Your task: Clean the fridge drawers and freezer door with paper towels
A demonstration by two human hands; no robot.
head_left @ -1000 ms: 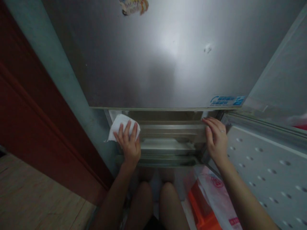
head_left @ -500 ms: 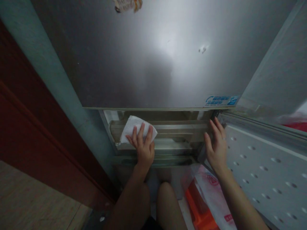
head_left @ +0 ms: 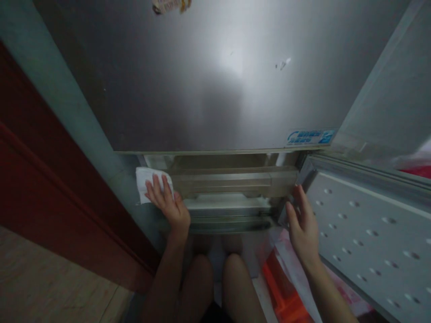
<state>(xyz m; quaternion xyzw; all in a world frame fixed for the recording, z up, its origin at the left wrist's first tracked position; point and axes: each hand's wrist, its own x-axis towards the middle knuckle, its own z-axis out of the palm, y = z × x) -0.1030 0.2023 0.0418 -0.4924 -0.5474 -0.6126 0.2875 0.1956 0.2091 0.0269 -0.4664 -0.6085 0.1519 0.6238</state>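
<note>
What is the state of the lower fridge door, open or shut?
Open. The lower door is swung out to the right, showing its white dimpled inner panel, and the drawers behind it are exposed.

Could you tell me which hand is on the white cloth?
The left hand, pressing the cloth at the opening's left edge; the right hand holds nothing.

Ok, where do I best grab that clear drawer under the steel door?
Probably take the drawer by its long front rim, near the middle, coming straight from the front. It runs wide and level across the opening, and its middle is free: your left hand presses the cloth beside its left end.
</note>
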